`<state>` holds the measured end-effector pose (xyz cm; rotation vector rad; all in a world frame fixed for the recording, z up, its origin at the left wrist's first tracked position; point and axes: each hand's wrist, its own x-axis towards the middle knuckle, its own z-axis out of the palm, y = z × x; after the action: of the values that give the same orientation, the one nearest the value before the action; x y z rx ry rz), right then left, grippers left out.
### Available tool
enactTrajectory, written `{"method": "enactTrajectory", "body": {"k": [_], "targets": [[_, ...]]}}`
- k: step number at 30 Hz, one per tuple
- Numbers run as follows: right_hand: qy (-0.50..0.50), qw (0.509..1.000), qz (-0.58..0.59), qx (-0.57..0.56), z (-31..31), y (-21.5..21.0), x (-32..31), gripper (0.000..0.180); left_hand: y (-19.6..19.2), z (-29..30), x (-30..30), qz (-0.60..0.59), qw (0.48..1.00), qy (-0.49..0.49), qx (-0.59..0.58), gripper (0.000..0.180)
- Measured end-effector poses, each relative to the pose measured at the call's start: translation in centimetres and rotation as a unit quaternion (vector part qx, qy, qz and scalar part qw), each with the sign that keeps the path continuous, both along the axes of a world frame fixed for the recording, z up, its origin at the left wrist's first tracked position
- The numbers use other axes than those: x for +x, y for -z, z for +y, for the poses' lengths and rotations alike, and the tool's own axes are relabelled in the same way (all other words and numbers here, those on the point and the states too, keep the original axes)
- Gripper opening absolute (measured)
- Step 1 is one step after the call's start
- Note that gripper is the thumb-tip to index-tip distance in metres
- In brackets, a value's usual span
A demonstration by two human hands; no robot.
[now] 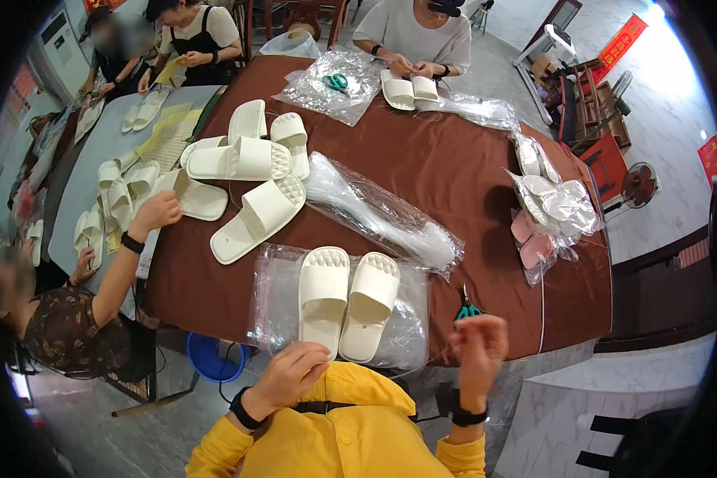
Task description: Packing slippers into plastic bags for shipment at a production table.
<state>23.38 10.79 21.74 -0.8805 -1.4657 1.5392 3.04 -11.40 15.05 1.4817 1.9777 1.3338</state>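
Note:
A pair of cream slippers lies side by side in front of me, the left slipper (323,299) and the right slipper (368,311), on a clear plastic bag (277,307). At the heel of the left slipper, my left hand (291,374) is closed, thumb and fingers pinching its edge. My right hand (478,354) is raised to the right of the pair, fingers curled and slightly blurred; what it holds, if anything, I cannot make out. A thin pale line, perhaps thread, runs between that hand and the slippers. Just beyond it lie green-handled scissors (467,304).
More cream slippers (259,219) are heaped ahead left, beside a plastic-wrapped bundle (378,211). Bagged slippers (562,199) lie on the right of the brown-covered table (446,167). A co-worker's hand (158,211) reaches in from the left. A blue bucket (215,358) stands below.

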Motion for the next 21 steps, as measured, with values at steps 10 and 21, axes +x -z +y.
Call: {"method": "enactTrajectory", "body": {"k": [10, 21], "targets": [[-0.258, 0.943, -0.195, -0.076, -2.9, 12.0, -2.7, 0.028, 5.0, -1.3, -0.3, 0.055, 0.994, 0.091, -0.035, 0.013], [-0.318, 0.9, -0.293, 0.054, -1.9, 13.8, -4.5, 0.054, 6.8, -1.5, -0.1, 0.061, 0.982, 0.159, -0.078, 0.011]]}}
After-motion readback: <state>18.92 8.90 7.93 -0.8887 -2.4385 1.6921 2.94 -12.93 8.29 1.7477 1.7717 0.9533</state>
